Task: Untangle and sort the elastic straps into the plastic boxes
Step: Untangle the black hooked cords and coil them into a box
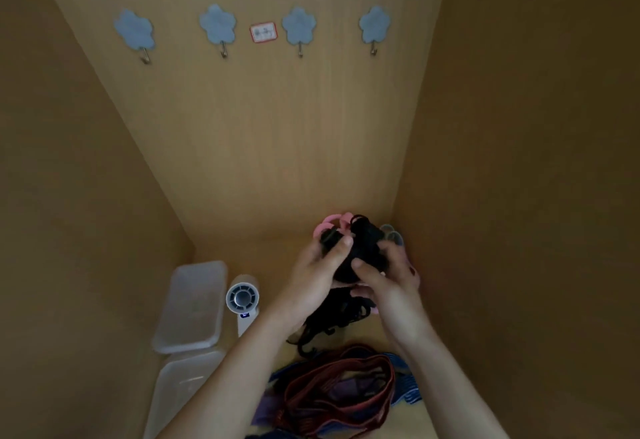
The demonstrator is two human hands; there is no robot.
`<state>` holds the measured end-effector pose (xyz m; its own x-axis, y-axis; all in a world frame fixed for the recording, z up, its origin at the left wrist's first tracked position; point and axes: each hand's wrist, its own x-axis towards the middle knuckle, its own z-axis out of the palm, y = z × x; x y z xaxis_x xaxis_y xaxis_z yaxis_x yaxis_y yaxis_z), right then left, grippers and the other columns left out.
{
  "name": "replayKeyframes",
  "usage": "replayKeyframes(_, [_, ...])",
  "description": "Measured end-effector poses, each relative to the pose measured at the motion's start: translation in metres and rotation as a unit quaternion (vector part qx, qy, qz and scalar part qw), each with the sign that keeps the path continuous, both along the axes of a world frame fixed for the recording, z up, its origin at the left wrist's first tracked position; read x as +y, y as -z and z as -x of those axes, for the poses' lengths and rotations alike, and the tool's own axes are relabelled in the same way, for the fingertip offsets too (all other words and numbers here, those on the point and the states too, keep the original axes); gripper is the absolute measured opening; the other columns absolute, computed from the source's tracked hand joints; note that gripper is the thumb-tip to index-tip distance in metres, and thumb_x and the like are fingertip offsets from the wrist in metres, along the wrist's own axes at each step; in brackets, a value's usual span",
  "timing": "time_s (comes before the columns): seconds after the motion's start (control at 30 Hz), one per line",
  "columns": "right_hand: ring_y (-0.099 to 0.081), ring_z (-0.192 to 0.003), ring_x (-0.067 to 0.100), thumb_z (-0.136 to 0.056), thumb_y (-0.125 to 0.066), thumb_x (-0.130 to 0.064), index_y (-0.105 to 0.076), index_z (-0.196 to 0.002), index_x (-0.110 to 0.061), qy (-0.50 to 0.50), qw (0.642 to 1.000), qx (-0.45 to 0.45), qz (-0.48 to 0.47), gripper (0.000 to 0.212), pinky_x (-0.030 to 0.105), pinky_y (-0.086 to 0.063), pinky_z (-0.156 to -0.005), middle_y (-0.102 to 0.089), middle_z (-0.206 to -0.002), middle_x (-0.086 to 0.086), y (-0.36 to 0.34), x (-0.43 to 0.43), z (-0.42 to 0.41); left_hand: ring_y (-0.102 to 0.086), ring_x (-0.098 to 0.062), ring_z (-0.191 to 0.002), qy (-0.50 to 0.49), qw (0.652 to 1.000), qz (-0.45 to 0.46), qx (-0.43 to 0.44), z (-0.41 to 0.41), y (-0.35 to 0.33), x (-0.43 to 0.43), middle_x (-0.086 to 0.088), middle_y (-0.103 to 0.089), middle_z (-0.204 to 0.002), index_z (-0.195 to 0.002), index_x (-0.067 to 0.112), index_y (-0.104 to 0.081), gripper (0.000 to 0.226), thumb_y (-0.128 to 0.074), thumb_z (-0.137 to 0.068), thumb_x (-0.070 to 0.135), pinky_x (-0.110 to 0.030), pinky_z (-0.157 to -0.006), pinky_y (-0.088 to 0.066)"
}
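Note:
Both hands hold up a tangled black bundle of elastic straps [363, 248] with pink loops [329, 225] at its top. My left hand [318, 272] grips its left side, thumb on top. My right hand [388, 282] grips its right side. More black straps [332, 320] hang below onto the shelf. A heap of dark red straps [339, 390] over blue straps [408, 390] and purple ones [270, 404] lies at the front. Two translucent plastic boxes sit at the left, one at the back [194, 303] and one at the front [180, 386].
A small white handheld fan [243, 300] lies beside the rear box. The wooden cabinet's back wall carries several blue flower-shaped hooks [218, 24] and a small label [264, 32]. Side walls close in left and right. A clear round item [393, 236] peeks behind the bundle.

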<state>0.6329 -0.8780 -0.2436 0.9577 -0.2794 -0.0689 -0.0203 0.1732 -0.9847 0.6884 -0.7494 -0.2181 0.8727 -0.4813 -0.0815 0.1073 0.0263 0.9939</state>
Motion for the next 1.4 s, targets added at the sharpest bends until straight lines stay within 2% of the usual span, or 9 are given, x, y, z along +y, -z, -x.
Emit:
replayKeyframes(0.2, [-0.066,-0.114,0.030,-0.086,-0.065,-0.034,-0.066,-0.124,-0.023,0.000,0.998,-0.050,-0.047,0.040,0.052,-0.055,-0.096,-0.064,-0.130,0.007,-0.017,0.001,-0.001,-0.066,-0.028,-0.116,-0.021,0.999,0.048,0.013,-0.004,-0.026,0.016,-0.012,-0.068,-0.124,-0.124,0.009,-0.060,0.046,-0.059,-0.092,0.042,-0.056,-0.095,-0.054])
replayKeyframes(0.37, [-0.065,-0.115,0.037,-0.087,-0.063,-0.024,-0.063,-0.109,-0.001,0.034,0.979,-0.081,-0.183,0.032,0.047,-0.057,-0.094,-0.065,-0.126,0.016,-0.024,0.006,-0.004,-0.066,-0.027,-0.116,-0.036,0.990,0.128,0.044,-0.011,-0.053,0.027,-0.014,-0.069,-0.122,-0.113,0.009,-0.059,0.035,-0.056,-0.092,0.037,-0.047,-0.094,-0.055])
replayKeyframes(0.53, [-0.068,-0.105,0.046,-0.102,-0.049,-0.034,-0.057,-0.134,-0.015,-0.046,0.949,0.064,-0.306,0.038,0.061,-0.052,-0.094,-0.066,-0.126,0.018,-0.014,0.018,-0.007,-0.068,-0.023,-0.077,0.001,0.976,0.203,0.080,-0.023,-0.084,0.040,-0.010,-0.069,-0.094,-0.106,0.009,-0.056,0.031,-0.056,-0.089,0.034,-0.035,-0.064,-0.056])
replayKeyframes(0.6, [-0.064,-0.112,0.051,-0.101,-0.045,-0.046,-0.050,-0.141,-0.027,-0.109,0.916,0.066,-0.382,0.045,0.063,-0.047,-0.101,-0.065,-0.130,0.020,-0.012,0.025,-0.009,-0.066,-0.024,-0.075,0.016,0.981,0.185,0.057,-0.024,-0.090,0.042,-0.011,-0.068,-0.089,-0.107,0.007,-0.053,0.031,-0.057,-0.090,0.032,-0.036,-0.061,-0.053])
replayKeyframes(0.67, [-0.059,-0.120,0.049,-0.100,-0.042,-0.052,-0.048,-0.142,-0.020,-0.149,0.889,0.059,-0.428,0.053,0.058,-0.046,-0.102,-0.059,-0.138,0.021,-0.016,0.031,-0.013,-0.064,-0.025,-0.078,0.019,0.990,0.138,0.022,-0.025,-0.088,0.042,-0.011,-0.069,-0.088,-0.109,0.005,-0.055,0.032,-0.056,-0.092,0.033,-0.038,-0.066,-0.050])
replayKeyframes(0.83, [-0.065,-0.103,0.036,-0.096,-0.055,-0.029,-0.053,-0.119,-0.010,-0.115,0.938,0.008,-0.327,0.030,0.041,-0.051,-0.083,-0.066,-0.118,0.016,-0.031,0.026,-0.024,-0.069,-0.019,-0.096,-0.035,0.996,0.073,-0.022,-0.029,-0.080,0.052,-0.014,-0.070,-0.110,-0.120,0.003,-0.062,0.044,-0.055,-0.093,0.036,-0.035,-0.083,-0.052])
replayKeyframes(1.0, [-0.065,-0.093,0.028,-0.096,-0.050,-0.015,-0.064,-0.093,-0.005,-0.017,0.947,-0.032,-0.320,0.018,0.039,-0.046,-0.085,-0.069,-0.103,0.014,-0.028,-0.002,-0.023,-0.067,-0.017,-0.110,-0.073,0.994,0.000,-0.083,-0.035,-0.086,0.060,-0.004,-0.074,-0.110,-0.112,0.018,-0.074,0.041,-0.059,-0.086,0.046,-0.037,-0.103,-0.046])
replayKeyframes(1.23, [-0.061,-0.081,0.024,-0.091,-0.039,0.004,-0.059,-0.088,-0.009,0.145,0.918,-0.041,-0.367,0.024,0.036,-0.051,-0.079,-0.063,-0.089,0.011,-0.028,-0.042,-0.027,-0.072,-0.011,-0.093,-0.149,0.975,-0.082,-0.144,-0.053,-0.085,0.063,-0.002,-0.075,-0.097,-0.106,0.014,-0.074,0.024,-0.062,-0.097,0.032,-0.041,-0.096,-0.056])
replayKeyframes(1.4, [-0.060,-0.064,0.019,-0.094,-0.038,-0.003,-0.057,-0.083,-0.009,0.164,0.915,-0.036,-0.367,0.022,0.026,-0.049,-0.055,-0.062,-0.078,0.008,-0.029,-0.050,-0.021,-0.072,-0.021,-0.103,-0.220,0.970,0.069,-0.074,-0.060,-0.083,0.052,-0.012,-0.075,-0.108,-0.114,0.002,-0.069,0.030,-0.067,-0.093,0.024,-0.030,-0.085,-0.059])
